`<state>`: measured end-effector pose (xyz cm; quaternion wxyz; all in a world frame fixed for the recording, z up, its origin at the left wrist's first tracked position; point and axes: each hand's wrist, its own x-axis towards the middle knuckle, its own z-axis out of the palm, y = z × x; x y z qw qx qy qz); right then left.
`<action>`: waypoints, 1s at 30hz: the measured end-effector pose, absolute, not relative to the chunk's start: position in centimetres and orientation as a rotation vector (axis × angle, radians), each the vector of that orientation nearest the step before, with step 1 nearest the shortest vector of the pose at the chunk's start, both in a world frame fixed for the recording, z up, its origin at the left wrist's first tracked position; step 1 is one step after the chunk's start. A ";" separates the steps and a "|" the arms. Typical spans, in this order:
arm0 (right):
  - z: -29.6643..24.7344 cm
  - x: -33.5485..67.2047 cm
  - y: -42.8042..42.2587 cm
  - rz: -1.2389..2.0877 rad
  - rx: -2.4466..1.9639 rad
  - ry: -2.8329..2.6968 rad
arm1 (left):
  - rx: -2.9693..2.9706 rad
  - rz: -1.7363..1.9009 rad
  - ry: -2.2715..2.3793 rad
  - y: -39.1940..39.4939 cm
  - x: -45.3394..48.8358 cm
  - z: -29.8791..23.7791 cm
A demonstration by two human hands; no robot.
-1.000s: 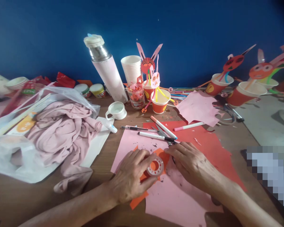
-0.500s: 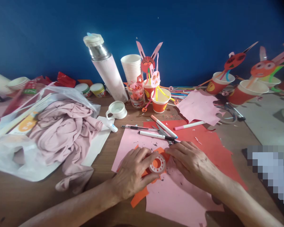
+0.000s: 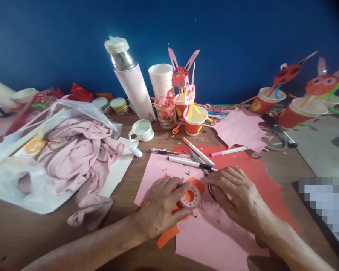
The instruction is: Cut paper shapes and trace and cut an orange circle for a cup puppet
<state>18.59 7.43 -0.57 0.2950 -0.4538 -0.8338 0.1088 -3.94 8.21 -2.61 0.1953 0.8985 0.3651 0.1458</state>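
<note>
My left hand [image 3: 161,205] grips a small roll of clear tape [image 3: 191,197] between thumb and fingers, pressing it onto an orange paper piece [image 3: 169,229]. That piece lies on pink paper [image 3: 211,237], which overlaps a red sheet [image 3: 257,177]. My right hand [image 3: 237,197] rests just right of the roll, fingers curled down over the dark handle of scissors [image 3: 206,171] that lie on the paper. Whether it actually grips the handle is hidden under the fingers.
Markers and a pen [image 3: 190,162] lie just beyond my hands. Behind stand a thermos [image 3: 130,79], a stack of white cups [image 3: 161,79] and paper-cup rabbit crafts [image 3: 193,120]. A pink cloth on a plastic bag [image 3: 76,150] fills the left. More cup crafts [image 3: 299,109] sit at the right.
Both hands and the tape roll shifted slightly right. My right fingers have curled down over the scissors handle, where before they lay flatter beside the roll.
</note>
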 end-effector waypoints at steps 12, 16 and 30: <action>-0.8 16.3 6.7 0.322 -1.227 -2.282 | 2.501 0.396 1.051 8.1 -3.7 -2.3; -1.6 15.4 6.5 0.246 -1.263 -2.274 | 2.471 0.360 1.049 8.2 -3.6 -2.1; -3.3 16.4 6.7 0.156 -1.233 -2.392 | 2.416 0.357 1.023 8.7 -4.0 -1.6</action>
